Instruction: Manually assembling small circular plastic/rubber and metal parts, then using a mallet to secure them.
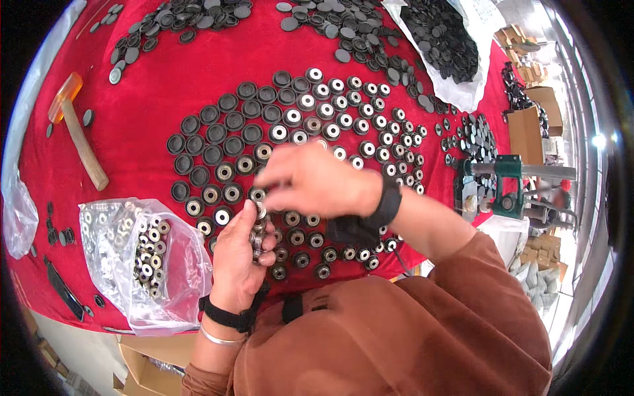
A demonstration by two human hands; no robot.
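Observation:
My left hand (239, 261) is curled around a small stack of metal rings (259, 224), with the fingers wrapped along it. Just above and to the right, my right hand (317, 181) reaches over the table, its fingers smeared by motion near the top of the stack. Beneath both hands, black round cups (234, 120) stand in rows on red cloth. Many of those toward the right and front bear a silver ring, such as the ringed cup (306, 101). Cups at the upper left of the group have bare black hollows. The right hand hides part of the rows.
A clear plastic bag (148, 264) of metal rings lies at left, near a phone-like dark slab (64, 288). Farther left is an orange-headed mallet (78, 129). Loose black caps (337, 30) and a white sack (456, 92) are at the back. A green metal press (508, 185) stands right.

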